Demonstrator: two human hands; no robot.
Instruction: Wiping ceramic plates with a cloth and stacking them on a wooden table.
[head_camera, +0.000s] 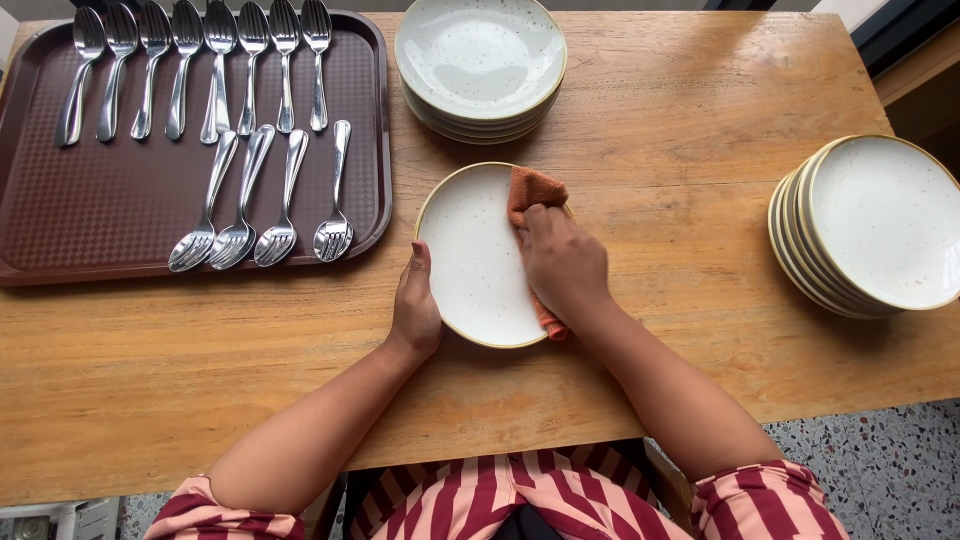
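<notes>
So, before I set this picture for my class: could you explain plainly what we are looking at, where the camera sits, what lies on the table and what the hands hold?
There is no machine here, only a person with bare hands. The one picture comes from a camera worn on that person's head, looking down.

On the wooden table lies a white speckled plate. The left hand grips its left rim. The right hand presses an orange cloth onto the plate's right side.

At upper left a brown tray carries rows of spoons and one fork. One stack of plates stands at the top, another stack at the right.
</notes>
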